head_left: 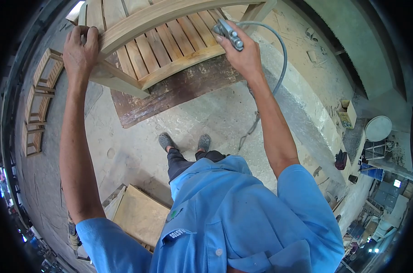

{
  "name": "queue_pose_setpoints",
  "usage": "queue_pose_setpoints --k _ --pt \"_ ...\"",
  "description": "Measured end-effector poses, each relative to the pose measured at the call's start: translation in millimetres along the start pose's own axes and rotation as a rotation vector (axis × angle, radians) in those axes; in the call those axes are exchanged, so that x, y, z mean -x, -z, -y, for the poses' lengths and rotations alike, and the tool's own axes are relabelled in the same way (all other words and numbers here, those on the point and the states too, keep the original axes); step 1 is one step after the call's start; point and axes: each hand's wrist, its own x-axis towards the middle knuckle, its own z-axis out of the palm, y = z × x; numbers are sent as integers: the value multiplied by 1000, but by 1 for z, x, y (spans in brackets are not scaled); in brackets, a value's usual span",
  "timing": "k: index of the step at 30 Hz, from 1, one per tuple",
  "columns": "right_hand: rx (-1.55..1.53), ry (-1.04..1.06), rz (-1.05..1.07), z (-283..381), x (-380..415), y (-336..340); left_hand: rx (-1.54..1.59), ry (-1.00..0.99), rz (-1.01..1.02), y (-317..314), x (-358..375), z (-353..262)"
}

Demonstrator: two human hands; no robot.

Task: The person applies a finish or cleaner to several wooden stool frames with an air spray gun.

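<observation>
A slatted wooden bench (170,43) stands at the top of the view, with a curved top rail (147,20) along its near side. My left hand (81,50) is at the rail's left end, its fingers bent over the wood. In my right hand (243,52) is a grey metal air tool (229,35), held against or just above the right part of the rail; the exact contact is hidden. A grey hose (284,59) curves from the tool down past my right forearm.
A brown board (138,107) lies under the bench. Several wooden frames (35,102) stand at the far left. A plywood box (140,214) is at the lower left. At the right are a carton (346,113) and a round white lid (378,128).
</observation>
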Motion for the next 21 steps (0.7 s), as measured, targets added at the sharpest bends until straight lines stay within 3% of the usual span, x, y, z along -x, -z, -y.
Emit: queue_pose_setpoints --k 9,12,15,21 --pt "59 -145 78 -20 48 20 -8 46 84 6 0 -8" --pt "163 -150 20 -19 62 26 33 17 20 5 5 -15" --pt "199 -134 -70 8 58 30 53 -103 55 7 6 -15" --pt "171 89 -291 70 34 21 61 -262 81 10 13 -19"
